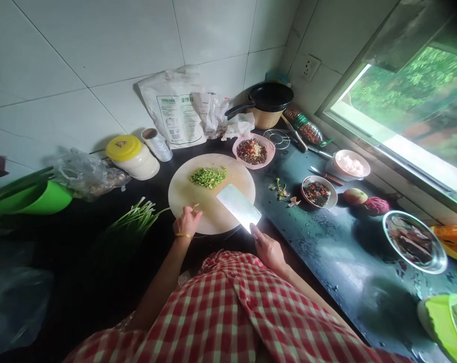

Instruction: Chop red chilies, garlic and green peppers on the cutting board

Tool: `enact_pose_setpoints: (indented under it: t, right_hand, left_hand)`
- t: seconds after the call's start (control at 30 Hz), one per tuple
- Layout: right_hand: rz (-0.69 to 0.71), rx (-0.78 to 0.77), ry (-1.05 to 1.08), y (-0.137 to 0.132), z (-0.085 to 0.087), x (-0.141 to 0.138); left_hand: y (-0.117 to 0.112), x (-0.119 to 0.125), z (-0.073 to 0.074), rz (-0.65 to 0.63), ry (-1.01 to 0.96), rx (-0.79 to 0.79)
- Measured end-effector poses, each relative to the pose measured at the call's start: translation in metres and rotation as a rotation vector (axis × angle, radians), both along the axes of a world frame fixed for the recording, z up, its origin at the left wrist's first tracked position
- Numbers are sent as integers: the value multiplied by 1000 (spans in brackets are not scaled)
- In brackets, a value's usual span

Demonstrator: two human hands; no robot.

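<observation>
My right hand (268, 248) grips the dark handle of a cleaver (238, 202). Its broad blade lies low over the right side of the round white cutting board (179, 189), tilted toward the back left. A heap of chopped green onion (208, 177) rests toward the back of the board. At the board's front left edge is my left hand (186, 222), fingers drawn together. Small pale scraps (194, 205) show beside its fingertips; what the fingers hold is too small to make out. Left of the board lies a bunch of green onions (139, 218), its white ends toward the board.
Behind the board stands a pink bowl (270, 160) of dark chopped filling. A yellow-lidded jar (132, 156) and a plastic-film roll (158, 145) are back left. Rightward are vegetable scraps (280, 190), a small bowl (329, 200), a knife (327, 175) and a metal bowl (438, 264).
</observation>
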State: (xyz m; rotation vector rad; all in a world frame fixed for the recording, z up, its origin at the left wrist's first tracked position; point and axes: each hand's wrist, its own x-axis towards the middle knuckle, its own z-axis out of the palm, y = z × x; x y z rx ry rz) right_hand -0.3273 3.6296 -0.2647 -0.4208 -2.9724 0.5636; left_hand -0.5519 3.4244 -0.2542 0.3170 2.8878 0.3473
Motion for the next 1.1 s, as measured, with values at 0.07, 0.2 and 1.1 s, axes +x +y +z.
enact_pose_setpoints:
  t: [0.07, 0.2, 1.1]
  right_hand:
    - [42, 3, -27, -4, -2, -2]
    - [111, 21, -2, -7, 5, -17]
    - [-89, -167, 155, 20, 31, -24]
  left_hand:
    - [-13, 4, -6, 23, -52, -40]
    - [10, 17, -12, -161, -70, -6]
    - [67, 10, -4, -346, -39, 128]
